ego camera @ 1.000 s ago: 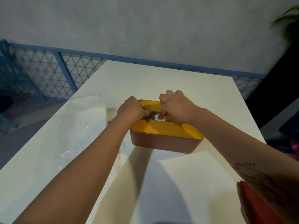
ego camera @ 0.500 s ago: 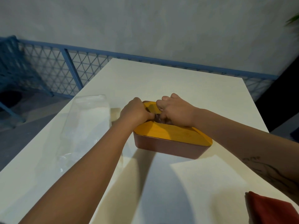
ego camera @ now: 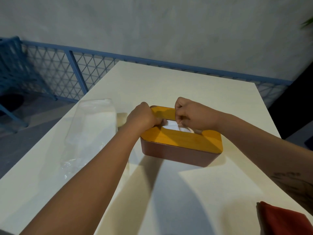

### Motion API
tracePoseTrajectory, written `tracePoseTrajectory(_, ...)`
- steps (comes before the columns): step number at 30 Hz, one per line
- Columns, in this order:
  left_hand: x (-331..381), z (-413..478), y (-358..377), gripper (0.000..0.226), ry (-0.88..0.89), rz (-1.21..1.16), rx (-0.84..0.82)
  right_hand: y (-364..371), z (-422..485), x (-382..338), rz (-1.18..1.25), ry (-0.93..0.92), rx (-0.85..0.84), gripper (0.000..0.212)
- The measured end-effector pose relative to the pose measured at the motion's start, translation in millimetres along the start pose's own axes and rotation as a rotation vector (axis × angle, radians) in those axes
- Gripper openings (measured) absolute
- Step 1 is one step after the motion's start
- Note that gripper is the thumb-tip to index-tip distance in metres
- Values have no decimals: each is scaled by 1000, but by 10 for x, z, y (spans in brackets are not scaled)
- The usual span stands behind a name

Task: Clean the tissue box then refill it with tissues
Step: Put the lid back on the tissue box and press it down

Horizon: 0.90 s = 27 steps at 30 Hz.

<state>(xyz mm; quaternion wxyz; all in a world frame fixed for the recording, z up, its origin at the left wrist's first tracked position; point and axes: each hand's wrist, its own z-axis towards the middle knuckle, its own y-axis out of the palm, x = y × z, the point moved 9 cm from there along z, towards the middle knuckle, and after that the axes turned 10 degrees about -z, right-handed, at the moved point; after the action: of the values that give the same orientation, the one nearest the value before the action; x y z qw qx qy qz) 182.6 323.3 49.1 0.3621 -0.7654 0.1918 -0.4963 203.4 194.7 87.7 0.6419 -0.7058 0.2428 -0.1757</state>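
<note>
A brown tissue box (ego camera: pixel 177 154) with an orange-yellow lid (ego camera: pixel 186 139) stands on the white table (ego camera: pixel 186 192). White tissue (ego camera: pixel 171 125) shows in the lid's slot. My right hand (ego camera: pixel 193 116) hovers just over the slot and pinches a corner of the tissue. My left hand (ego camera: pixel 142 117) rests on the lid's left end with its fingers curled at the slot's edge; whether they hold tissue is hidden.
A clear plastic wrapper (ego camera: pixel 91 129) with white tissue inside lies left of the box. A red cloth (ego camera: pixel 286 219) sits at the table's near right corner. A blue mesh fence (ego camera: pixel 71 73) runs behind the table.
My right hand has lifted off the slot, drawing a tissue corner up, so white tissue now shows. The view has shifted slightly; the box stays in place.
</note>
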Motion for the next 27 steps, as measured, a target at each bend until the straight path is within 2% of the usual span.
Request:
tracePoseTrajectory(6,-2,13,11,67,-2,0,0,-34,-73,51,122,74,-32,22)
tracePoseTrajectory(13,-24,-1,18,72,1,-10,-7,-68,-106,150,199,128,-48,12)
tracePoseTrajectory(20,-17,-3,36,71,13,18,-35,-77,-190,246,425,196,-63,22)
tracePoseTrajectory(24,6,-30,25,72,7,23,-47,-95,-210,235,412,212,-45,18)
tracePoseTrajectory(27,34,-58,6,63,34,43,-54,-143,-259,251,373,247,7,9)
